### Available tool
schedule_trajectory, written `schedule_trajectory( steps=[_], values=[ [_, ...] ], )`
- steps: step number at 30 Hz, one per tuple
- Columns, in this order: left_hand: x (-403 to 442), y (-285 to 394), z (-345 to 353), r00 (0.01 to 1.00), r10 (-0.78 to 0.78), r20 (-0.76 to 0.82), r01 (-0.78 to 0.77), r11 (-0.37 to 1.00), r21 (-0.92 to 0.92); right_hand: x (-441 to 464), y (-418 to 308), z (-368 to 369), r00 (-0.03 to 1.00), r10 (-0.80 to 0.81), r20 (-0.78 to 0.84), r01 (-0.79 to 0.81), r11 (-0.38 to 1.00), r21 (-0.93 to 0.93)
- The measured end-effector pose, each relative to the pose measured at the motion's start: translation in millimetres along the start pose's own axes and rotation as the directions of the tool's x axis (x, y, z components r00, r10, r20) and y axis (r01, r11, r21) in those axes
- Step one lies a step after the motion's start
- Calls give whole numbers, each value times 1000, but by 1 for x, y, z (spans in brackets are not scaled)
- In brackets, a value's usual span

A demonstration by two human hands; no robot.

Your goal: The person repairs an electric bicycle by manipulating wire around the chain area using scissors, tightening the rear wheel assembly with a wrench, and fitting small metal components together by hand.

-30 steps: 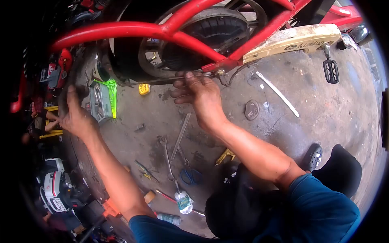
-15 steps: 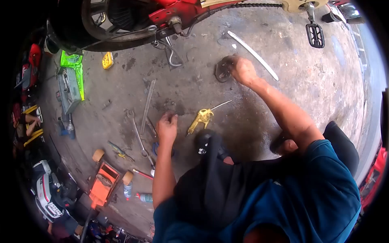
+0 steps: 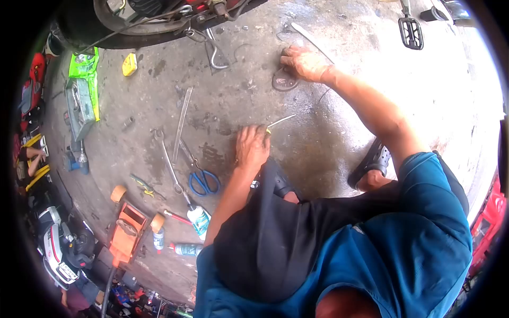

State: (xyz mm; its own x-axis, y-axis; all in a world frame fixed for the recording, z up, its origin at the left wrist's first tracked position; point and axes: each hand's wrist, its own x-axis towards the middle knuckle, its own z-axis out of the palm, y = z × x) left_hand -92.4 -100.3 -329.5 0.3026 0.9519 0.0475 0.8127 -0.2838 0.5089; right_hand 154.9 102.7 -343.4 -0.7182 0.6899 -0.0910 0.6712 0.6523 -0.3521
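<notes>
My left hand [image 3: 252, 147] lies closed over a yellow air blow gun [image 3: 269, 131]; its thin metal nozzle sticks out to the right, and the palm hides most of its body. Farther forward, my right hand [image 3: 305, 62] has curled fingers at the edge of a dark, dirty round part [image 3: 285, 81] low over the floor. The fingertips' exact hold on it is partly hidden. Left of my left hand are blue-handled scissors [image 3: 204, 183], a combination wrench [image 3: 168, 161] and a long flat metal bar [image 3: 182, 124].
A motorcycle wheel [image 3: 69, 32] and a pedal [image 3: 411, 33] stand at the front. A white strip [image 3: 310, 41] lies beyond my right hand. On the left are a grey metal tray [image 3: 79, 108], an orange floor jack [image 3: 127, 228], pliers [image 3: 146, 186] and several bottles.
My left hand has moved right onto the yellow blow gun, uncovering the scissors. The dark round part looks flatter beneath my right hand. The camera view has shifted slightly.
</notes>
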Motion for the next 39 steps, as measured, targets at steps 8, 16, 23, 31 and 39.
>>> schedule_trajectory(
  steps=[8, 16, 23, 31, 39],
  values=[
    [93, 33, 70, 979, 133, 153, -133, 991, -11, -61, -12, -22, 846, 534, -6, -420, 672, 610],
    [94, 19, 26, 889, -333, 314, 397, 219, -891, -59, -30, -11, 744, 666, 57, -354, 320, 879],
    [60, -10, -32, 883, -290, 369, 125, -612, -781, -22, -84, -14, 796, 553, 246, -378, 136, 916],
    [47, -19, -36, 877, -375, 300, 57, -538, -841, -7, -119, -13, 807, 510, 298, -371, 44, 928],
    [44, 7, -42, 872, -431, -233, 123, 652, -748, -5, -135, -9, 807, 505, 306, -393, 73, 917]
  ],
)
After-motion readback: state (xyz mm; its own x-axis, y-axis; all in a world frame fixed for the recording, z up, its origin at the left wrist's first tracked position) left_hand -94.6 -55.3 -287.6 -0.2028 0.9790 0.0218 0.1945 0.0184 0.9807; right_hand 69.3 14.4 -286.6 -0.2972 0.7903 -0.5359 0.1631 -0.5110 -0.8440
